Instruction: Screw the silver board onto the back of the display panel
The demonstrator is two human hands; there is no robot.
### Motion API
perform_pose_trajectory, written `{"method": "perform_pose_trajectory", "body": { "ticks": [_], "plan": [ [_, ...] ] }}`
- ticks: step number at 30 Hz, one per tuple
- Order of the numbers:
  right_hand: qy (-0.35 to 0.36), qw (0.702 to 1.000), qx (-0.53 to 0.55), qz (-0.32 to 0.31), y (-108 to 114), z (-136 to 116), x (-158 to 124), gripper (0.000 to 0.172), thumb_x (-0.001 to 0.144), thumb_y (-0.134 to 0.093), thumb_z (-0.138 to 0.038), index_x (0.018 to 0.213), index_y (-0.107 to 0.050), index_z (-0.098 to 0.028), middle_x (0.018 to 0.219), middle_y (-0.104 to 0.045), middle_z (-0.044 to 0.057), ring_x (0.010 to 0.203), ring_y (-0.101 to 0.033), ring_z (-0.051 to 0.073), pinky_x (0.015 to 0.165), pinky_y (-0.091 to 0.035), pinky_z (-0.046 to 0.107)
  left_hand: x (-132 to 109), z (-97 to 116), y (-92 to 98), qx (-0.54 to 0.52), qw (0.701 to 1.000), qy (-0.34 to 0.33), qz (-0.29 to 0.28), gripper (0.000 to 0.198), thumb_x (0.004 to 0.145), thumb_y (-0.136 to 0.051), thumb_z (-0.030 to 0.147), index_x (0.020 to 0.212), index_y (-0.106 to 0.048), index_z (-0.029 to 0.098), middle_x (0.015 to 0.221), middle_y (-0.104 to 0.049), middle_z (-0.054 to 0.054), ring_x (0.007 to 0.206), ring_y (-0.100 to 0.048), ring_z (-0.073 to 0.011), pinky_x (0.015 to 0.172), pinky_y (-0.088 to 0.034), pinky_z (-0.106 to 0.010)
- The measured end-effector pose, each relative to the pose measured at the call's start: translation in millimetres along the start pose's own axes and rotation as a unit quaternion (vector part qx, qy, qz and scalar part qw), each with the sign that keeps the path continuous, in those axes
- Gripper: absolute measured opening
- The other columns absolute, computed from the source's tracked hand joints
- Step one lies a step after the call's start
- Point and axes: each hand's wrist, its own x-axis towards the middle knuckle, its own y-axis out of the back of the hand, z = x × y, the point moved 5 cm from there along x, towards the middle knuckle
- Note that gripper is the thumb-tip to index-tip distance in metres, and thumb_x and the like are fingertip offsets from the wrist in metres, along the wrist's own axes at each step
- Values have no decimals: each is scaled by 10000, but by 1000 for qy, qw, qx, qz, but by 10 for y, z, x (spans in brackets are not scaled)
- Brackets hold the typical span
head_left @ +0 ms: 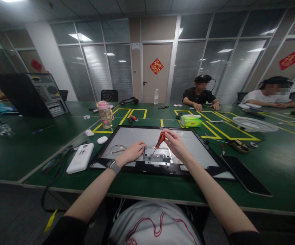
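Note:
A flat monitor panel (198, 149) lies face down on the green table (30, 149), its grey back up inside a black frame. A metal board cover (157, 157) sits near its front edge. My right hand (174, 142) is closed around a screwdriver (159, 140) with an orange and black handle, its tip angled down onto the metal cover. My left hand (131, 152), with a watch on the wrist, rests curled on the panel just left of the cover, fingertips touching its edge. Thin wires (115, 148) lie on the panel to the left.
A white power bank (80, 158) and cables lie left of the panel. A black strip (246, 175) lies right. Further back stand a pink bottle (105, 114), a green tissue pack (190, 120), a fan grille (254, 124) and a computer case (32, 93). Two people sit across the table.

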Motion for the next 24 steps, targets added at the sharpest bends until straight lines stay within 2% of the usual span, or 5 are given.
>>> {"method": "perform_pose_trajectory", "body": {
  "ticks": [5,12,18,20,24],
  "plan": [
    [-14,999,36,-31,-59,-31,-14,278,720,-734,-445,904,-714,-238,858,-691,37,913,-615,202,923,-421,387,1,1,0,4,1000,1,-9,341,925,-382,195,1197,-586,168,1214,-567,-94,1103,-551,-195,1022,-419,-333],
    [-31,998,23,-50,-92,-12,-33,263,709,-754,-397,928,-717,-257,870,-675,21,870,-604,176,881,-433,361,-1,18,11,1,1000,2,-7,334,927,-387,202,1192,-589,171,1205,-569,-95,1102,-552,-191,1022,-417,-326],
    [7,1000,-14,4,12,28,-9,208,679,-779,-375,828,-720,-241,738,-650,-4,721,-586,150,780,-461,318,-3,19,9,0,1000,6,-13,344,927,-383,192,1203,-582,144,1221,-561,-107,1114,-543,-208,1026,-415,-348],
    [32,999,-41,15,53,27,8,231,717,-746,-402,872,-723,-232,801,-679,17,779,-609,168,803,-469,327,0,16,5,-1,1000,2,-11,337,928,-384,195,1194,-586,151,1212,-565,-102,1102,-549,-201,1018,-421,-338],
    [52,996,-66,-19,44,5,21,307,811,-655,-423,1051,-703,-237,959,-709,52,945,-630,203,896,-457,363,-1,5,-2,4,1000,-5,-3,327,934,-381,209,1187,-587,174,1197,-570,-89,1089,-554,-192,1004,-429,-324]
  ]
}}
